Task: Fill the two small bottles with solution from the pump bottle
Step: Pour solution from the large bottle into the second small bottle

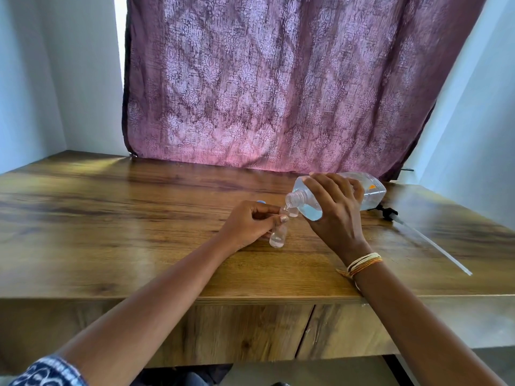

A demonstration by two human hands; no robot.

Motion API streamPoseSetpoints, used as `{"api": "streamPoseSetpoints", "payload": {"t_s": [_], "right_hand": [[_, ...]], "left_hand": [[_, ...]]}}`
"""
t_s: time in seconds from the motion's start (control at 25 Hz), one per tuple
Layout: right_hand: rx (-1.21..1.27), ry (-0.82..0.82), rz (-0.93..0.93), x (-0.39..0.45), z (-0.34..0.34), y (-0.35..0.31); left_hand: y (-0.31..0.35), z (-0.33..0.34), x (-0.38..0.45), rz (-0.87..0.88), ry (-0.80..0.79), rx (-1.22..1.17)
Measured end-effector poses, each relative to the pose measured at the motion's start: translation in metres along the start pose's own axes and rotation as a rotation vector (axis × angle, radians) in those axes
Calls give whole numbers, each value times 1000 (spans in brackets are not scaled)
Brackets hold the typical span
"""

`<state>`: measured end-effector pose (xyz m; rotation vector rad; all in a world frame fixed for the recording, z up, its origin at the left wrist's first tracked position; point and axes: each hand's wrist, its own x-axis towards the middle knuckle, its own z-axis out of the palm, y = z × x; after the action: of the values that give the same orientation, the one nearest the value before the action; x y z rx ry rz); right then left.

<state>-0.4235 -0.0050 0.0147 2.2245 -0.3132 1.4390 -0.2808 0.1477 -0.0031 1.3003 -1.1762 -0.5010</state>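
Right hand (335, 215) gripping clear pump bottle (370, 190), fingers wrapped over its body, tilting it at centre right of frame with open threaded neck pointing down-left. Left hand (248, 225) pinching small clear bottle (278, 236) between thumb and fingers, holding it tilted on wooden table (111, 218), mouth meeting neck of pump bottle. Detached pump head with dip tube (418, 232) lying at right. Blue cap (261, 202) partly showing behind left hand. Second small bottle not identifiable.

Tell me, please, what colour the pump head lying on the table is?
Black, with a clear dip tube; the pump head shows in the head view, the only one.
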Motion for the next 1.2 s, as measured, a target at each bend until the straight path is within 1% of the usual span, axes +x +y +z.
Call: {"api": "streamPoseSetpoints", "payload": {"t_s": [0.92,1.2], "right_hand": [[-34,8,0,-1,2,2],[-28,4,-1,-1,2,2]], "left_hand": [[-1,1,1,-8,-2,-22],[-1,0,2,-5,-5,8]]}}
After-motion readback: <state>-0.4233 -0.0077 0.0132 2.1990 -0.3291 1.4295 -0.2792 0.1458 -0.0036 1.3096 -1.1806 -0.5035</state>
